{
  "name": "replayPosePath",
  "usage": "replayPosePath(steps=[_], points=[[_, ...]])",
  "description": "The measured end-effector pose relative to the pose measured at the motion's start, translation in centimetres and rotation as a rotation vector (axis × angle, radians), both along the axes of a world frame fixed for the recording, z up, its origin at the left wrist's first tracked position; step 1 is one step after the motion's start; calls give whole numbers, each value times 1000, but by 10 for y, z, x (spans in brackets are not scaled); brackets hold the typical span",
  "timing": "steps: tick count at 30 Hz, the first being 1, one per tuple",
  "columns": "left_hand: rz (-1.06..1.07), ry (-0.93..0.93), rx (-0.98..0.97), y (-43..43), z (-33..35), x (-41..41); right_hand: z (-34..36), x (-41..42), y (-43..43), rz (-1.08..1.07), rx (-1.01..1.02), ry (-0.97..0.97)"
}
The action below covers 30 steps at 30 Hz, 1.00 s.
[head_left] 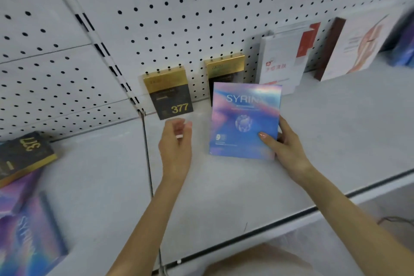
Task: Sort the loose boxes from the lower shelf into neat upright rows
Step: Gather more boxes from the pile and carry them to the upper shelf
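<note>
My right hand [284, 148] grips a blue-and-pink holographic SYRINX box [243, 119] by its lower right corner and holds it upright over the shelf [336, 119]. The box covers most of a black-and-gold box [226, 67] that stands against the pegboard. A second black-and-gold box marked 377 [168, 92] stands upright to the left. Just below that box hovers my left hand [177, 141], fingers loosely curled and holding nothing.
White boxes [284, 60] and a white-and-brown box [358, 45] stand at the back right. At the left, a 377 box [24, 154] lies flat on loose holographic boxes [29, 237]. A seam [147, 163] divides the shelf; its front edge [313, 208] runs lower right.
</note>
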<state>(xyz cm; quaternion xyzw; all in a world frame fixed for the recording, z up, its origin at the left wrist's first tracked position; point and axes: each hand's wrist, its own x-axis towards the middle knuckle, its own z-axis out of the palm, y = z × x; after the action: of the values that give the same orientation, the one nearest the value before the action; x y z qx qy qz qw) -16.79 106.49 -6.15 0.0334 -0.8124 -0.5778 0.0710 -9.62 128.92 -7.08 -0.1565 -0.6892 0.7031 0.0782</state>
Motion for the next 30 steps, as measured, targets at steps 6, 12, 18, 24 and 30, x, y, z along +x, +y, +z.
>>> replayPosePath(steps=[6, 12, 18, 24, 30], points=[[-310, -245, 37, 40, -15, 15, 2, 15, 17, -30, -65, 10], [-405, -256, 39, 99, -3, 25, 10, 38, 67, -213, -133, -46], [-435, -166, -28, 195, 8, 41, 15, 55, 155, -301, -68, 33], [-447, -168, -24, 322, 4, 70, 15, 88, 284, -282, -34, 69], [-451, -124, 2, 480, 6, 117, 21, 139, 434, -332, -2, 58]])
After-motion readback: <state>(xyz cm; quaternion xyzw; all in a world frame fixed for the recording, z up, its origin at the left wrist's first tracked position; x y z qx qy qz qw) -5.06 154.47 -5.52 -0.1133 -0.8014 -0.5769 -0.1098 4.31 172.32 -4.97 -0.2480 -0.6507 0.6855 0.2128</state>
